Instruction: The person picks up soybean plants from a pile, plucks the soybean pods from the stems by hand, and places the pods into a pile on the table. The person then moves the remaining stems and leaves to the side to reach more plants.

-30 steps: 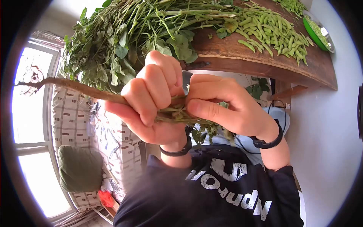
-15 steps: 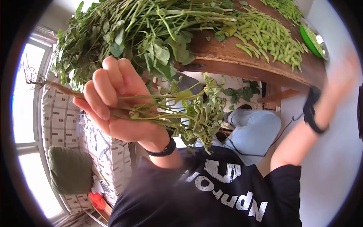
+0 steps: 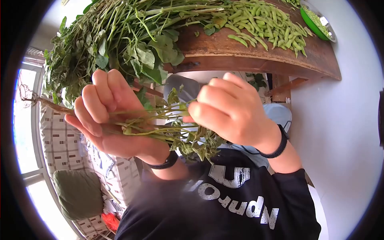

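An uprooted soybean plant point(image 3: 162, 130) lies sideways across my left hand point(image 3: 110, 116), whose curled fingers grip the lower stem. Its thin roots stick out to the left, and wilted leaves droop on the right. My right hand point(image 3: 234, 112) is closed in a pinch at the thin stems among the leaves; its fingertips and exactly what part they grip are hidden. Beyond my hands, a big heap of leafy soybean plants point(image 3: 116, 36) covers the left of the wooden table point(image 3: 224, 64). Picked green soybean pods point(image 3: 272, 24) are spread on the right of it.
A green-rimmed bowl point(image 3: 316, 22) with pale green contents stands at the table's far right end. At lower left are a patterned sofa point(image 3: 60, 138), a dark green cushion point(image 3: 78, 194) and a red bag point(image 3: 110, 221). A white wall point(image 3: 332, 132) rises on the right.
My right hand has come in from the far right and closed at the plant's stems. My left hand still holds the plant. The whole view has shifted slightly.
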Available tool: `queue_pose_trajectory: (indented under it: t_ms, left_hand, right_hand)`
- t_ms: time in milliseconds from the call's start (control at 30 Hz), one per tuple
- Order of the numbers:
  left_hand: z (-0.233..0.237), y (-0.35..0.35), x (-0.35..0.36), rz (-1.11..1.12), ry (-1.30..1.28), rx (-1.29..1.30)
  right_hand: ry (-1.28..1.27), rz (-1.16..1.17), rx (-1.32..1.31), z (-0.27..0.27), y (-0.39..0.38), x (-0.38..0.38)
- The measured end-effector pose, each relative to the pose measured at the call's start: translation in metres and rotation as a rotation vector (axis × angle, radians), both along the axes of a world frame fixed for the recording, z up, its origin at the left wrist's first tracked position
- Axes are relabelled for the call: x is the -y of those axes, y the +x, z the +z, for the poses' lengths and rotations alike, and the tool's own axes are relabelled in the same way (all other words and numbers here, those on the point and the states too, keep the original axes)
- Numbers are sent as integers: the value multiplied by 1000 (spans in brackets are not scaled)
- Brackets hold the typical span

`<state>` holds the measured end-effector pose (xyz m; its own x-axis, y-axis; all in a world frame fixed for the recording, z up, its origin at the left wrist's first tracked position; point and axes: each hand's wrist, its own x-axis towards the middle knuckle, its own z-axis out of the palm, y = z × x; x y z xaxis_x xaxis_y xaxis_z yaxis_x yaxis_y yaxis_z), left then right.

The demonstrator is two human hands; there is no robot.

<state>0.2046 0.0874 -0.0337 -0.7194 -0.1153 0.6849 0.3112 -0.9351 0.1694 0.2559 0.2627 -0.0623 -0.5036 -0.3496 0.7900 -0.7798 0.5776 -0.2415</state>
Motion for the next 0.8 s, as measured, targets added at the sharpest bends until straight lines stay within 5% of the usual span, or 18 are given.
queue_pose_trajectory:
  t_ms: [67,100,167,200,533,600,667,800]
  left_hand:
    - [0,-4,15,143,42,70]
    - [-4,-14,32,600,-140,36]
    - [0,-19,64,391,6,5]
    - [2,-18,72,182,140,-25]
    - [1,-26,114,171,449,276]
    - [-3,-29,124,278,504,320]
    - [3,-28,128,330,540,425]
    - [-4,-45,161,444,526,399]
  right_hand:
    - [198,-191,-23,4,14,-17]
    - [196,-265,-16,-3,16,-40]
    - [-135,-545,97,5,43,-68]
    - [-129,-603,-135,17,72,-96]
    - [-218,-951,96,56,-3,-128]
    - [-335,-423,93,27,4,-89]
    - [-660,51,631,2,16,-54]
    - [-829,444,1061,-50,25,-13]
